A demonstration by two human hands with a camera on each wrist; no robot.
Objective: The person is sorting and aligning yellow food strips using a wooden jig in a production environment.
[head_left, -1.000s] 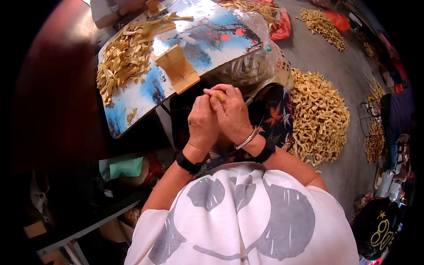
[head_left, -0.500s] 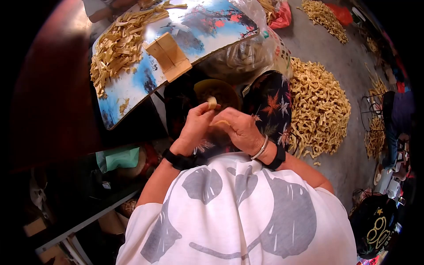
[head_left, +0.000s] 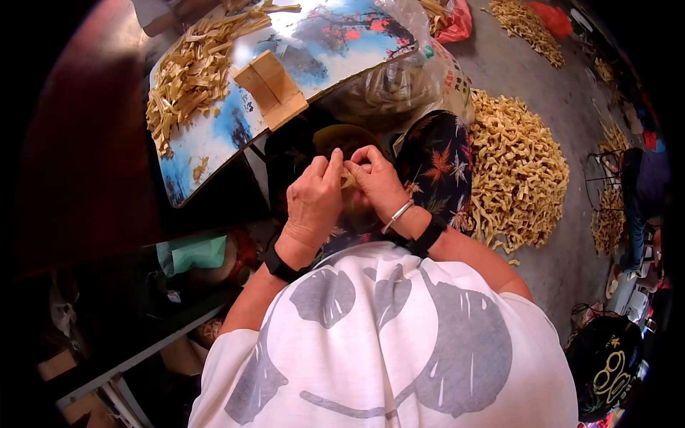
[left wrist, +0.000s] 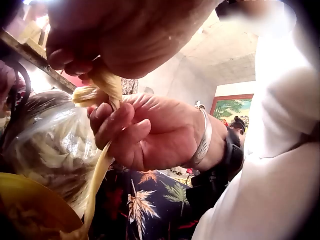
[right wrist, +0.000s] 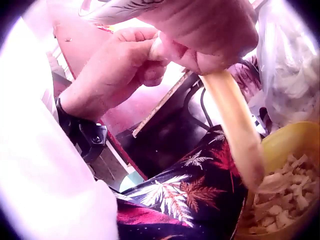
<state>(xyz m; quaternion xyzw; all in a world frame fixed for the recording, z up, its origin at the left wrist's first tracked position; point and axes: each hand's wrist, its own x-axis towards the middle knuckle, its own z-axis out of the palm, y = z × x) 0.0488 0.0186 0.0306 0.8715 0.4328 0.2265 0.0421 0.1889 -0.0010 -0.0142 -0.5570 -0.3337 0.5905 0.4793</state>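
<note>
A pale yellow strip (left wrist: pixel 102 90) is looped and twisted between the two hands, its tail hanging toward a yellow bowl (left wrist: pixel 37 192) in the left wrist view. My left hand (head_left: pixel 312 203) pinches the upper part of the strip. Close beside it, my right hand (head_left: pixel 379 187) has its fingers curled round the strip, and the tail (right wrist: pixel 232 117) drops below that hand in the right wrist view. Small pale knotted pieces (right wrist: pixel 285 192) lie in the bowl between the knees. The fingertips partly hide the loop.
A painted table (head_left: pixel 235 135) at the upper left holds a heap of flat strips (head_left: pixel 189 82) and a wooden stand (head_left: pixel 271 89). Right of the legs, a large pile of knotted pieces (head_left: pixel 517 171) lies on the floor. A clear plastic bag (head_left: pixel 392 89) stands beyond the knees.
The hands came apart, showing the strip and bowl, then closed together again over the strip. The view has shifted slightly, with the table appearing further left and higher.
</note>
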